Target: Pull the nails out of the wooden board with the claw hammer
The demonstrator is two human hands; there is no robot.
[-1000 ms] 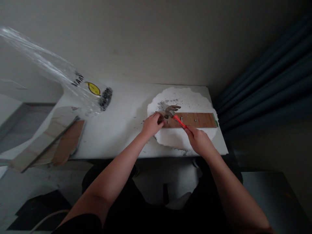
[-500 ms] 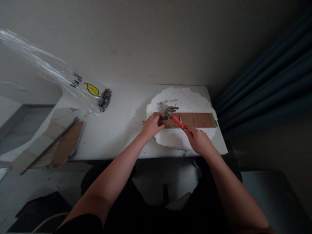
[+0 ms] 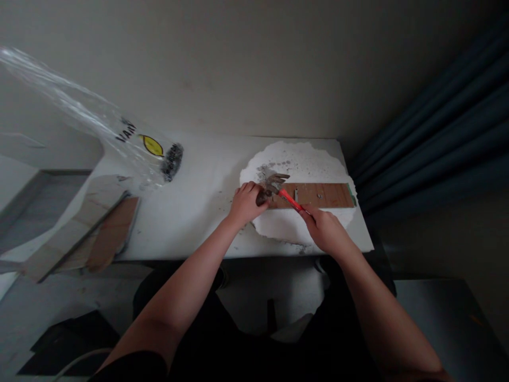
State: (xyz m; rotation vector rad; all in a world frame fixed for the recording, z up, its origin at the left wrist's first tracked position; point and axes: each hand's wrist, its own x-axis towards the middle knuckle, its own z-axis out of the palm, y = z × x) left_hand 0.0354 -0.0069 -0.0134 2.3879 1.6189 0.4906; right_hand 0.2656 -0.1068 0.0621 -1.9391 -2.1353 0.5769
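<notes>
A claw hammer (image 3: 291, 199) with a red handle lies slantwise over the left part of a brown wooden board (image 3: 332, 195). My right hand (image 3: 324, 228) is closed around the lower handle. At the other end, the thumb and fingers of my left hand (image 3: 245, 204) curl about the dark striking end of the hammer's head, over the board's left end. The claw points away and to the right. Small metal bits sit on the board, and green shows at its right end. What lies under my left palm is hidden.
Beneath the board is a white, ragged-edged sheet (image 3: 286, 225) with grey crumbs, on a white table (image 3: 191, 212). A clear plastic bag (image 3: 151, 146) with a lemon print stands at the back left. Broken panels (image 3: 109, 233) lie at the left edge. A dark curtain (image 3: 433, 127) hangs at right.
Both hands keep their hold, and the hammer's head has shifted very slightly to the left. The board stays in place.
</notes>
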